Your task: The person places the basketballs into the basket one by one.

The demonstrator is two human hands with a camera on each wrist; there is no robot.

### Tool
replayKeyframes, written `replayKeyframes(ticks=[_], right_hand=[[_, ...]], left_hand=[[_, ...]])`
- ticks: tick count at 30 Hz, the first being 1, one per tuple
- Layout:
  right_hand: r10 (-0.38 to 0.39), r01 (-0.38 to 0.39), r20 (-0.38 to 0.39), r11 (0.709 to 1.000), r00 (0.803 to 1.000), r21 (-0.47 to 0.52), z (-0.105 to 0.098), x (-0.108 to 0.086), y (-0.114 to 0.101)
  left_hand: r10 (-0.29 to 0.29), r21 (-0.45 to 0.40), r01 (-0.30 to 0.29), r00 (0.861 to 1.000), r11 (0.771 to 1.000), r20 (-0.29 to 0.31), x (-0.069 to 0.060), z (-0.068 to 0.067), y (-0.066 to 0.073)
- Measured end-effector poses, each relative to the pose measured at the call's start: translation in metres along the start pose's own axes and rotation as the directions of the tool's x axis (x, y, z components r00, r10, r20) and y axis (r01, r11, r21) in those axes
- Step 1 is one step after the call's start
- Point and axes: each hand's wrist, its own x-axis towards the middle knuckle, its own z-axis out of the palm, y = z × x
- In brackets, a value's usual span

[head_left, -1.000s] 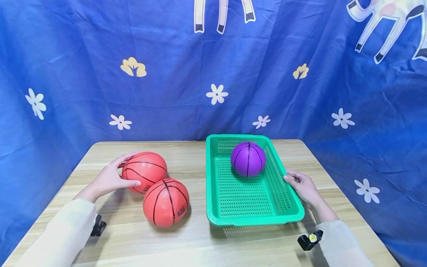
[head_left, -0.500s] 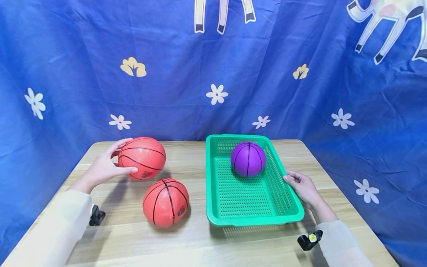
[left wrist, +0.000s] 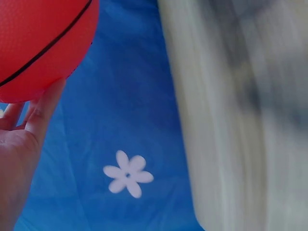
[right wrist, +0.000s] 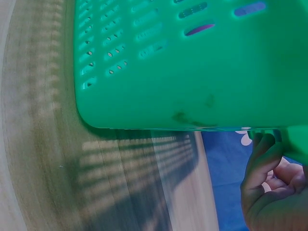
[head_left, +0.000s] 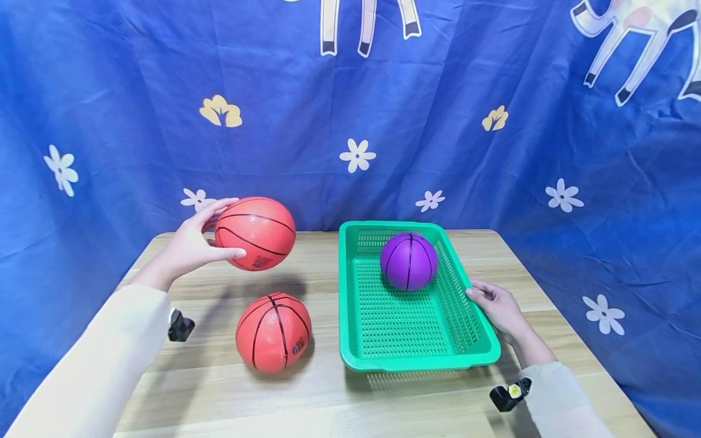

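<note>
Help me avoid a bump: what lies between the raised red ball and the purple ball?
In the head view, between the raised red ball and the purple ball lie a strip of bare table and the left side of the green basket.

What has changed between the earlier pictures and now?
The left hand has raised the far red basketball off the table and a little to the right. The near red basketball, the purple basketball in the green basket and the right hand holding its rim stayed as they were.
</note>
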Motion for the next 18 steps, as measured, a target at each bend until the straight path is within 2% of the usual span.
replayKeyframes(ticks=[7, 10, 11, 14, 17, 18], right_hand=[[0.008, -0.008, -0.008, 1.0, 1.0, -0.016, 0.0, 0.0, -0.001], [0.01, -0.01, -0.011, 1.0, 1.0, -0.019, 0.0, 0.0, -0.001], [0.009, -0.009, -0.013, 1.0, 1.0, -0.021, 0.0, 0.0, -0.001], [0.006, -0.007, -0.016, 1.0, 1.0, -0.028, 0.0, 0.0, -0.001], [0.002, -0.003, -0.021, 0.999, 1.0, -0.037, 0.0, 0.001, -0.001], [0.001, -0.002, -0.022, 0.999, 1.0, -0.038, 0.0, 0.001, -0.001]], left_hand=[[0.057, -0.052, -0.056, 0.998, 0.997, 0.03, 0.02, 0.016, 0.024], [0.097, -0.079, -0.093, 0.994, 0.992, 0.047, 0.022, 0.025, 0.047], [0.111, -0.09, -0.106, 0.992, 0.99, 0.051, 0.024, 0.028, 0.05], [0.152, -0.115, -0.143, 0.986, 0.983, 0.07, 0.031, 0.039, 0.059], [0.191, -0.148, -0.176, 0.977, 0.973, 0.098, 0.042, 0.052, 0.057], [0.201, -0.157, -0.183, 0.973, 0.97, 0.11, 0.044, 0.056, 0.06]])
